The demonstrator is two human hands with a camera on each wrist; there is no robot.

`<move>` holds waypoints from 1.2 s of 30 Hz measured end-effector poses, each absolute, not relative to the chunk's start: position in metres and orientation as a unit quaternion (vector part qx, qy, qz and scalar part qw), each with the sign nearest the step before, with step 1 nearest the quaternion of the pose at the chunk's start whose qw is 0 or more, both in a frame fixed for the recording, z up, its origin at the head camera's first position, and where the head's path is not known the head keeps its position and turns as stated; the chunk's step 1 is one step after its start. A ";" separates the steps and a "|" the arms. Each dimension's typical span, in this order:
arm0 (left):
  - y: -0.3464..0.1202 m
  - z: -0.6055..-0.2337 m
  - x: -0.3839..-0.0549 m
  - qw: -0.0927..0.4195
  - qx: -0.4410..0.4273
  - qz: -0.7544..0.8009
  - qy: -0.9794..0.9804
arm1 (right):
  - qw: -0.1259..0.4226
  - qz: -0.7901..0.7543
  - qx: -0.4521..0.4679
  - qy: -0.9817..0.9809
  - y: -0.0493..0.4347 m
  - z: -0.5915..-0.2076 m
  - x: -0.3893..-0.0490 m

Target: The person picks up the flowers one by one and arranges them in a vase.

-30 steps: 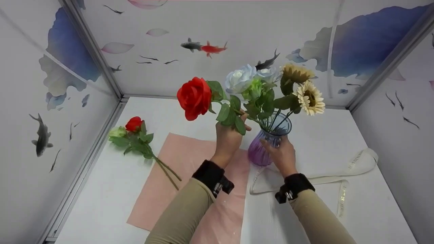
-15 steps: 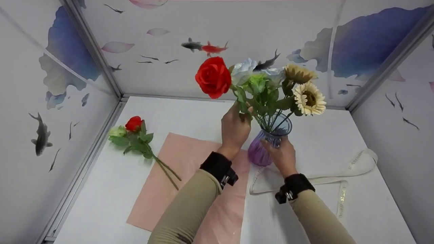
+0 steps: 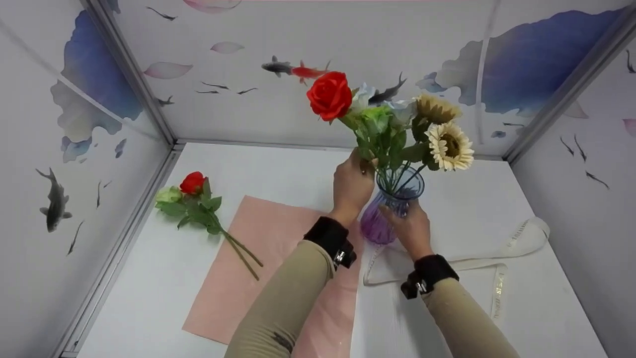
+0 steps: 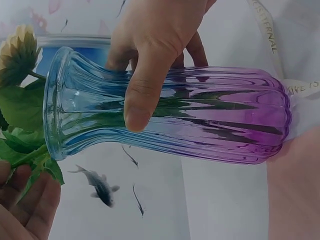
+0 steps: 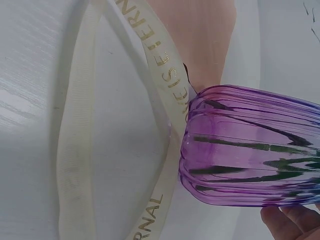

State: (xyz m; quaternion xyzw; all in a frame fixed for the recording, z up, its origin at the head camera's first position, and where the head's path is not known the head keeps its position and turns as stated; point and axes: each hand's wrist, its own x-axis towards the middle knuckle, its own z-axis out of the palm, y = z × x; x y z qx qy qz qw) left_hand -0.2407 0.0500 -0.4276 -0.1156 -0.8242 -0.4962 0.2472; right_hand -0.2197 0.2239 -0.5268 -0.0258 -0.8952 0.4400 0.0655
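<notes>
My right hand (image 3: 415, 228) grips a ribbed glass vase (image 4: 225, 115), blue at the neck and purple at the base, with its thumb across the side. Beside the rim, my left hand (image 3: 354, 189) pinches the leafy stem of a red rose (image 3: 330, 96), whose bloom leans left above the vase. Pale blue roses (image 3: 401, 110), a green flower (image 3: 376, 118) and cream sunflowers (image 3: 449, 146) stand in the vase. Through the glass, dark stems show in the right wrist view. The lower end of the red rose's stem is hidden in the head view.
A smaller red rose (image 3: 193, 183) and a pale green rose (image 3: 169, 194) lie on the white table (image 3: 144, 278) at left. Pink wrapping paper (image 3: 223, 298) lies under my left arm. A cream lettered ribbon (image 3: 498, 293) loops at right. Printed panels enclose the table.
My left hand has moved up and right towards the vase with the red rose. The bloom has swung upward, closer to the other flowers. My right hand keeps its grip on the vase.
</notes>
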 end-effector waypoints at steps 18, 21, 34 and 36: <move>0.067 -0.424 -0.261 0.172 -0.097 -0.518 -0.832 | 0.059 0.431 -0.031 -0.900 0.225 -0.529 -0.222; 0.071 -0.423 -0.263 0.160 -0.097 -0.518 -0.835 | 0.071 0.432 -0.028 -0.899 0.225 -0.530 -0.222; 0.081 -0.433 -0.263 0.075 0.010 -0.542 -0.837 | 0.059 0.433 -0.041 -0.899 0.224 -0.529 -0.221; 0.081 -0.433 -0.263 0.061 0.014 -0.569 -0.820 | 0.055 0.435 -0.042 -0.898 0.224 -0.529 -0.222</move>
